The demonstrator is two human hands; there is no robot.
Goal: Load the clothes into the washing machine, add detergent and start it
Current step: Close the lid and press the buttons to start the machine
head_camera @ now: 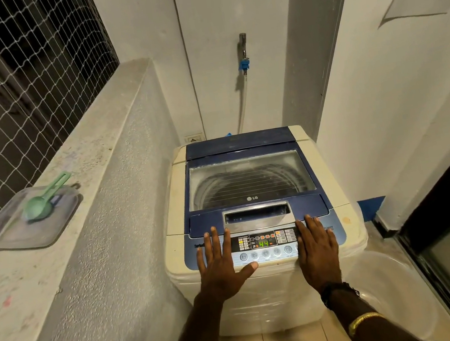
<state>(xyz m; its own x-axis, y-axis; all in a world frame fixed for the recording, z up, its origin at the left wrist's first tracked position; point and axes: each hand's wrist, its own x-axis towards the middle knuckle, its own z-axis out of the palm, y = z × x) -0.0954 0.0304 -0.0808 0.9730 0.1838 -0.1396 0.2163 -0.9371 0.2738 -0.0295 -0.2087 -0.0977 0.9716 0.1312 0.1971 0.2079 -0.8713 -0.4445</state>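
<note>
Left hand point(221, 270) and right hand point(316, 253) lie flat, fingers straight, gripping nothing, flanking the one lit display point(263, 240) on the washing machine point(333, 183), lid point(250, 179) down. One green scoop point(39, 205) tops one container point(31, 231).

Left hand point(220, 263) and right hand point(316, 247) flat on washing machine point(173, 207) control panel point(265, 253), either side of display point(263, 240)

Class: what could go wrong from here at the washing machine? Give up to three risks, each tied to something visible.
1. The left hand and right hand lie flat on the control panel beside the display; a stray press on the buttons might change the programme.
2. The clear basin stands right beside the machine; a step back might catch it.
</note>
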